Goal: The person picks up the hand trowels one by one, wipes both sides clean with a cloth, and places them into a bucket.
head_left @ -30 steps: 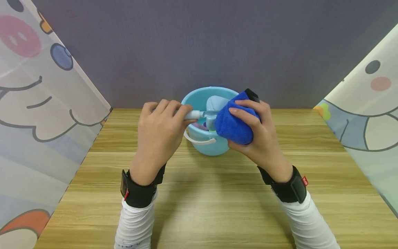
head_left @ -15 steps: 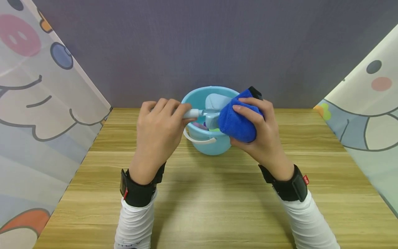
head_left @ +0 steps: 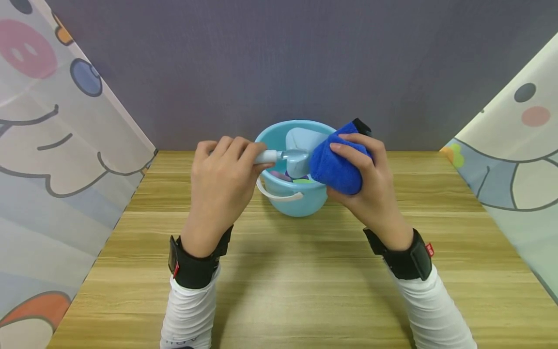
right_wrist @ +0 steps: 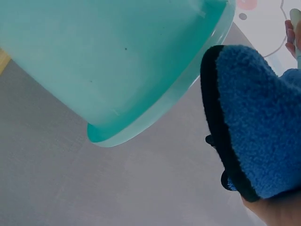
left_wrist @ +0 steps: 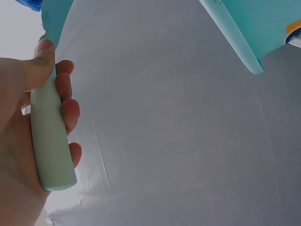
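My left hand (head_left: 224, 182) grips the pale handle (left_wrist: 54, 141) of a light blue toy shovel (head_left: 298, 166), with the fingers wrapped round it and the thumb along the neck. The shovel's blade is over the mouth of a light blue bucket (head_left: 292, 206). In my right hand (head_left: 370, 186) is a bunched blue cloth (head_left: 335, 165) with black edging, gripped between fingers and thumb. The cloth covers the right end of the blade. From the right wrist view, the fuzzy cloth (right_wrist: 263, 122) hides most of the fingers.
Inside the bucket lie small coloured things, one purple (head_left: 281, 176) and one yellow-green (head_left: 303, 181). A white bucket handle (head_left: 279, 197) hangs down in front. The wooden table (head_left: 279, 291) meets a grey back wall (head_left: 296, 63), with cartoon-printed panels (head_left: 65, 160) at the sides.
My right hand and the cloth have slid a little to the right and away from me, so more of the shovel's blade shows. The left hand keeps its grip, barely shifted.
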A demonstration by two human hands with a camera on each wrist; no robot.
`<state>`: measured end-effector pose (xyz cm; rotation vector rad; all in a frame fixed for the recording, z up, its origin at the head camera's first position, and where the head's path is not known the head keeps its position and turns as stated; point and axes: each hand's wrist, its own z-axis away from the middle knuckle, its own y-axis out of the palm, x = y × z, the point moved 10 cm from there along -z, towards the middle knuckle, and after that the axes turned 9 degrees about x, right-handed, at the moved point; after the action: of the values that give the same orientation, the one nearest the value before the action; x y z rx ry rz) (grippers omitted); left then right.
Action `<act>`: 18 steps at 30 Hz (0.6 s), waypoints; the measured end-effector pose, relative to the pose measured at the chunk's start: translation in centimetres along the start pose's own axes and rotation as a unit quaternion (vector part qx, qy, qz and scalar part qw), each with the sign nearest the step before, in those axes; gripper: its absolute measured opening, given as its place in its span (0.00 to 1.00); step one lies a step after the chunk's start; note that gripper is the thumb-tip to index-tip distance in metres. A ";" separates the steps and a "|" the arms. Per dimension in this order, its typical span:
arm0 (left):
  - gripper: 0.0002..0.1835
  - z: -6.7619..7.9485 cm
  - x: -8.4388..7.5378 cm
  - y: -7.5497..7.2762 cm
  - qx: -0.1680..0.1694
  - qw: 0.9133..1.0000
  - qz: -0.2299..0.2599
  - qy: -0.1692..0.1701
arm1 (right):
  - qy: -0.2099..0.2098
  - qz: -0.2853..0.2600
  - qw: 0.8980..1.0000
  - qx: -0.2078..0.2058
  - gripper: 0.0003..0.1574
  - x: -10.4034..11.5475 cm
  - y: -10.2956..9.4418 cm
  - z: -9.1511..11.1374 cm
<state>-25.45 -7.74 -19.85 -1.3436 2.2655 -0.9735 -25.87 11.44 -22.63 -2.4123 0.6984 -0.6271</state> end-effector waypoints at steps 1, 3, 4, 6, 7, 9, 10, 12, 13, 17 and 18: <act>0.13 0.0 0.0 0.0 -0.001 1.000 0.002 -0.001 | 0.000 0.002 1.000 -0.001 0.46 0.0 0.0 0.0; 0.13 0.0 0.1 0.0 0.002 1.000 0.003 -0.004 | 0.001 0.006 1.000 -0.003 0.46 0.1 -0.1 0.0; 0.13 0.0 0.2 0.0 0.002 1.000 0.003 -0.005 | 0.001 0.008 1.000 -0.004 0.46 0.1 -0.1 0.0; 0.13 0.0 0.2 0.0 0.004 1.000 0.003 -0.006 | 0.003 0.011 1.000 -0.005 0.46 0.1 -0.2 0.0; 0.13 0.0 0.2 0.0 0.005 1.000 0.003 -0.006 | 0.004 0.013 1.000 -0.005 0.46 0.1 -0.2 0.0; 0.13 0.0 0.2 0.1 0.007 1.000 0.002 -0.007 | 0.007 0.015 1.000 -0.005 0.46 0.0 -0.2 0.0; 0.13 0.0 0.2 0.1 0.007 1.000 0.002 -0.008 | 0.008 0.017 1.000 -0.007 0.45 0.0 -0.3 -0.1; 0.13 0.1 0.3 0.0 0.003 1.000 0.004 -0.010 | 0.013 0.020 1.000 -0.010 0.45 -0.2 -0.4 -0.1; 0.13 0.1 0.3 -0.1 0.001 1.000 0.004 -0.011 | 0.016 0.022 1.000 -0.013 0.45 -0.2 -0.5 -0.1; 0.14 0.1 0.4 -0.3 -0.007 1.000 0.009 -0.014 | 0.025 0.033 0.999 -0.025 0.45 -0.5 -0.8 -0.1; 0.14 0.1 0.4 -0.3 -0.007 1.000 0.008 -0.015 | 0.028 0.035 0.999 -0.028 0.45 -0.6 -0.8 -0.1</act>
<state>-25.42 -8.24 -19.66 -1.3338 2.2629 -0.9273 -26.11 12.34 -22.16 -2.4175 0.8309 -0.6558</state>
